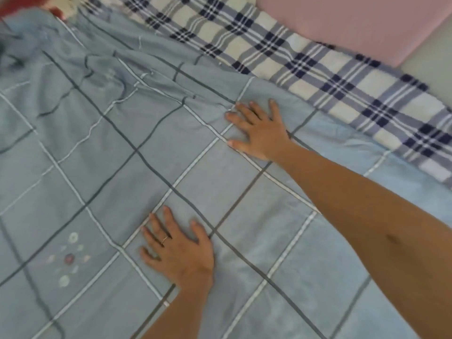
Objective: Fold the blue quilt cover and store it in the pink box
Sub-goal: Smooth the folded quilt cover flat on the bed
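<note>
The blue quilt cover (102, 167), pale blue with a grid of dark and white lines, lies spread over the bed and fills most of the view. It is wrinkled toward the upper left. My left hand (178, 253) lies flat on it near the bottom centre, fingers spread, a ring on one finger. My right hand (259, 128) presses flat on the cover farther up, close to its upper edge, fingers apart. Neither hand grips the fabric. A pink surface (354, 23) shows at the top right; whether it is the pink box I cannot tell.
A blue, white and navy plaid sheet (318, 77) lies under the cover along the upper right. A small embroidered flower motif (69, 259) marks the cover at the lower left. Something red (14, 3) shows at the top left corner.
</note>
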